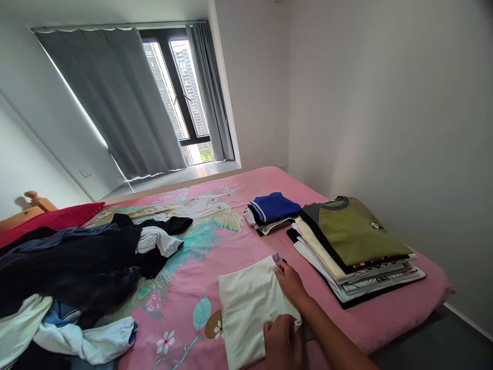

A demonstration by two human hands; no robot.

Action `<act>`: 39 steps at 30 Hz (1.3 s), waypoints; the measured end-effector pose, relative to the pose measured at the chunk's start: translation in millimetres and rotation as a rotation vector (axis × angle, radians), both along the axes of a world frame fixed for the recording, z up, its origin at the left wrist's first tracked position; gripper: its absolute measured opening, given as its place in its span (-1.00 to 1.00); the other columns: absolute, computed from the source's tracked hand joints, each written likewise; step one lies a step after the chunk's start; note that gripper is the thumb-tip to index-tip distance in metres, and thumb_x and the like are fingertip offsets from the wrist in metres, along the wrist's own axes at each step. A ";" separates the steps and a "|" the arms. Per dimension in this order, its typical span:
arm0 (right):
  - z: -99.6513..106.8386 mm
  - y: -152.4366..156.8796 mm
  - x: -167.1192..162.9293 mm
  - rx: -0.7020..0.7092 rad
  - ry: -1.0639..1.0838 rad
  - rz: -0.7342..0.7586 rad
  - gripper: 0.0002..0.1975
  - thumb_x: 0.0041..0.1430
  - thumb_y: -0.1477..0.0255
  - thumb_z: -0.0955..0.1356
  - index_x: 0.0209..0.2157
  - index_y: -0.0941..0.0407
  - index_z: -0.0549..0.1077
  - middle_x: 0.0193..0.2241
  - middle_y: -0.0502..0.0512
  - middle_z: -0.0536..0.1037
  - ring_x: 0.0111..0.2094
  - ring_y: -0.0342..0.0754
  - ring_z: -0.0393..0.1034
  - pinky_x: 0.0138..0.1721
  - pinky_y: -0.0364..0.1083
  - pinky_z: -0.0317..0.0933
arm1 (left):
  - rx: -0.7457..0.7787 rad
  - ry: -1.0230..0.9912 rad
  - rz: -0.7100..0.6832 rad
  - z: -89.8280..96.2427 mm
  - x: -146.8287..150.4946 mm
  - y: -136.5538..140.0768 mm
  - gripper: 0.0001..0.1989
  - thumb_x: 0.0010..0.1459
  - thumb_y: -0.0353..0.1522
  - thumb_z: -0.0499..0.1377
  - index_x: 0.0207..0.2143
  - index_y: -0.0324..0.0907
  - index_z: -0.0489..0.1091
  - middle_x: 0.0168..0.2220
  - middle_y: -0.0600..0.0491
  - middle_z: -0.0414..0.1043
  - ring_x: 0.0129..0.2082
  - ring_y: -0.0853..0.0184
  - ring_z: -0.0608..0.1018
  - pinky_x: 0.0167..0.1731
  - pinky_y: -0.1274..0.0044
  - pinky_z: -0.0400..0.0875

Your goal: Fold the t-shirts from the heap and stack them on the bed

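Note:
A cream folded garment (246,303) lies flat on the bed, with a bit of greyish-purple fabric showing at its top right corner. Fingers of my right hand (290,282) pinch its right edge near that corner. Lower down, my left hand (283,339) has its fingers closed on the same edge, where the cloth is slightly bunched. To the right stands a tall stack of folded shirts with an olive-green T-shirt (354,231) on top. Behind the cream garment sits a smaller folded pile topped by a blue garment (275,206).
A loose heap of dark clothes (84,257) covers the bed's left side, with a white sleeve-like piece (92,339) at its front. The pink bedspread (181,308) has bird and flower prints. A red pillow (57,221), grey curtains (111,103) and a window lie beyond.

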State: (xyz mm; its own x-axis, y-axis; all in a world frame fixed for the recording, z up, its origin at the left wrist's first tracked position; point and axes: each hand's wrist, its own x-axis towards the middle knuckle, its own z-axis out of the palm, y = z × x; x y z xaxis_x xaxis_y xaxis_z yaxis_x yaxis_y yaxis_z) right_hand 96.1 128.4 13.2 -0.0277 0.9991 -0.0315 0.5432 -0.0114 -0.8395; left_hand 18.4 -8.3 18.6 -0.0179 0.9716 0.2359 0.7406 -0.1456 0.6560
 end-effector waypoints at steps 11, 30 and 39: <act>-5.7 2.7 11.3 -0.035 -0.084 0.016 -0.71 0.06 0.25 0.24 -0.24 0.09 0.43 -0.28 0.11 0.55 -0.26 -0.01 0.42 -0.27 -0.12 0.19 | -0.105 -0.003 -0.026 -3.8 7.8 0.6 -0.85 0.03 -0.51 0.03 -0.44 -0.14 0.35 -0.44 0.10 0.44 -0.39 0.32 0.42 -0.30 0.47 0.18; -5.6 2.3 43.0 -0.049 -0.088 -0.050 -0.73 0.12 0.28 0.21 -0.21 0.10 0.40 -0.38 0.05 0.55 -0.39 -0.09 0.40 -0.37 -0.15 0.20 | 0.182 0.018 -0.149 -4.1 -48.1 5.4 -0.74 0.10 -0.55 0.00 -0.24 -0.14 0.41 -0.23 0.00 0.47 -0.19 0.30 0.49 -0.14 0.41 0.42; 7.5 -86.2 80.4 -0.071 -0.250 -0.045 -0.64 0.08 0.14 0.25 -0.62 0.09 0.36 -0.59 0.05 0.48 -0.51 -0.06 0.32 -0.44 -0.12 0.04 | 0.194 0.429 -0.235 -16.6 -58.3 12.3 -0.63 0.18 -0.45 -0.02 0.03 -0.11 0.31 0.09 -0.01 0.34 0.14 0.20 0.31 0.12 0.19 0.21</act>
